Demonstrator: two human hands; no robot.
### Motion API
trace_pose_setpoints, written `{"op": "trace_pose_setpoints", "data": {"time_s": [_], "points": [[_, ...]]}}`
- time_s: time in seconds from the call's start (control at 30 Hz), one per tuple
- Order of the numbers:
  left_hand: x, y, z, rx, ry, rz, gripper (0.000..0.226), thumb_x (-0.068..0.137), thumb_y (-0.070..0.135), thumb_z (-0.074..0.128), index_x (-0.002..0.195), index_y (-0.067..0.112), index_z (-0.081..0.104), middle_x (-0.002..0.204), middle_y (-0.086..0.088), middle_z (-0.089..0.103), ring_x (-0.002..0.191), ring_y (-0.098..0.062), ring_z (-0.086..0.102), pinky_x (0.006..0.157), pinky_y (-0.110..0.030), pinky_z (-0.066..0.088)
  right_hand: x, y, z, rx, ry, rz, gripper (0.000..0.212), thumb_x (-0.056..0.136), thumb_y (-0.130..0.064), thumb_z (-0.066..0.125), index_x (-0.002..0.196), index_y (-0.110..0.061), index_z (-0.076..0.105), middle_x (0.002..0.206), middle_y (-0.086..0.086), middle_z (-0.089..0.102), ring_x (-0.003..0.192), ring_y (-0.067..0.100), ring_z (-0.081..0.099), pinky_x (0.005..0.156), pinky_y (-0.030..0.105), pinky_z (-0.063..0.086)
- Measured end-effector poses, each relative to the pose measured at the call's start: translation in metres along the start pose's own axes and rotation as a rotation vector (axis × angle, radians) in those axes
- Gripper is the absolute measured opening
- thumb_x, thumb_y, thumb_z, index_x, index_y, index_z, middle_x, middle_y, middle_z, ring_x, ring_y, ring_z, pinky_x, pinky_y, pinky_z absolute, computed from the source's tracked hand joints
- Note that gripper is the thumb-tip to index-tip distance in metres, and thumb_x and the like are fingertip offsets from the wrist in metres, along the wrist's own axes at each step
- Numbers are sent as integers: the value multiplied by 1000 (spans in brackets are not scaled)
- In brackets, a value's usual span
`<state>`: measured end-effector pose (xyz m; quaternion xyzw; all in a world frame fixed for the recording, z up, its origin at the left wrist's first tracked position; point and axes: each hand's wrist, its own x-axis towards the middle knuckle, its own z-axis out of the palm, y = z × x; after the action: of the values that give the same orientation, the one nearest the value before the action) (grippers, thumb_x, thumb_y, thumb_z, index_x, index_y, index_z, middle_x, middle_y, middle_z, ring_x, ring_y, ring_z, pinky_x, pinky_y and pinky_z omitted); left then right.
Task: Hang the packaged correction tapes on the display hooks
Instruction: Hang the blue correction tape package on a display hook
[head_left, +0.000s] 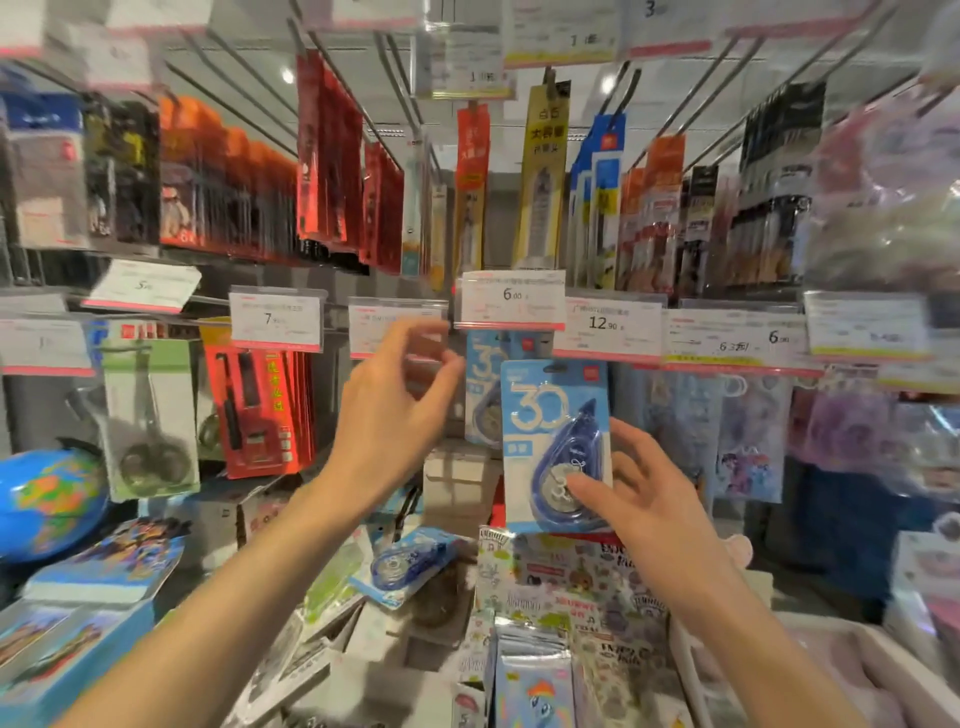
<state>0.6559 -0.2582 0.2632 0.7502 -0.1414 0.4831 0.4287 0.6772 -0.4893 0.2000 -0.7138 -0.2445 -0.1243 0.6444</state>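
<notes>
Under the 6.00 price tag (511, 300), your right hand (649, 499) is pinching the blue carded correction tape (556, 447) up for hooking, while your left hand (395, 410) is hovering, loosely curled and empty.

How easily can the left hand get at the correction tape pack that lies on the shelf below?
Probably yes. The left hand is raised by the price tags, holding nothing, and the lying pack sits uncovered just below its forearm.

This is a shop. Price tags (511, 300) sit at 12 o'clock on long hooks (714, 67), and packs of pens (543, 176) hang in rows.
</notes>
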Motion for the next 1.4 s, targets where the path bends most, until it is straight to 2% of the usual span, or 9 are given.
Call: {"op": "trace_pose_setpoints", "data": {"time_s": [0.17, 0.27, 0.37, 0.43, 0.53, 0.7, 0.8, 1.23, 1.4], "points": [[26, 15, -2, 38, 8, 155, 40, 92, 16, 69, 127, 22, 54, 95, 12, 70, 85, -2, 67, 69, -18, 52, 6, -12, 7, -25, -27, -34, 55, 90, -19, 70, 135, -40, 46, 108, -32, 71, 103, -5, 69, 79, 19, 58], [34, 15, -6, 45, 38, 196, 29, 92, 15, 69, 120, 20, 64, 95, 10, 70, 84, -4, 66, 69, -19, 53, 11, -15, 11, -24, -14, -37, 56, 91, -21, 71, 137, -41, 47, 113, -24, 70, 106, -5, 68, 85, 25, 58], [37, 15, -8, 56, 44, 230, 22, 93, 18, 67, 115, 17, 70, 100, 9, 71, 87, -6, 66, 77, -22, 54, 16, -23, 19, -39, -19, -51, 54, 92, -22, 70, 136, -40, 45, 118, -25, 65, 103, -13, 65, 81, 16, 57], [37, 15, -9, 62, 33, 233, 21, 94, 19, 66, 115, 17, 71, 102, 8, 71, 89, -6, 66, 77, -26, 55, 20, -26, 24, -39, -16, -56, 59, 91, -23, 71, 143, -33, 44, 125, -19, 65, 108, -8, 65, 88, 23, 57], [36, 11, -11, 63, 23, 226, 21, 95, 19, 65, 116, 18, 71, 103, 9, 71, 89, -6, 66, 73, -33, 57, 24, -29, 30, -59, -1, -68, 69, 90, -28, 72, 150, -30, 38, 135, -14, 61, 116, -5, 62, 100, 31, 54], [34, 7, -13, 61, -10, 213, 23, 97, 20, 63, 118, 19, 71, 104, 12, 69, 90, -7, 66, 73, -40, 59, 26, -31, 35, -67, 11, -74, 63, 93, -27, 70, 148, -30, 41, 131, -17, 63, 110, -9, 64, 93, 26, 56], [32, 4, -14, 63, -26, 203, 24, 97, 19, 62, 119, 20, 70, 107, 11, 70, 92, -6, 66, 76, -37, 59, 26, -30, 38, -63, 3, -66, 56, 93, -25, 69, 143, -30, 44, 124, -22, 64, 105, -12, 64, 92, 25, 55], [-11, -30, -7, 11, -62, 92, 24, 94, 18, 66, 118, 22, 65, 105, 13, 67, 93, -4, 64, 76, -24, 54, 38, -6, 48, -96, 24, -42, 54, 95, -29, 67, 145, -25, 44, 130, -8, 66, 106, 6, 71, 97, 39, 57], [-38, -60, 15, -38, -116, -6, 44, 96, 22, 64, 137, 35, 52, 122, 13, 61, 103, 1, 64, 83, -19, 55, 44, 6, 55, -119, 43, -51, 58, 96, -36, 65, 148, -32, 39, 137, -12, 61, 116, 2, 65, 98, 28, 55]]}}
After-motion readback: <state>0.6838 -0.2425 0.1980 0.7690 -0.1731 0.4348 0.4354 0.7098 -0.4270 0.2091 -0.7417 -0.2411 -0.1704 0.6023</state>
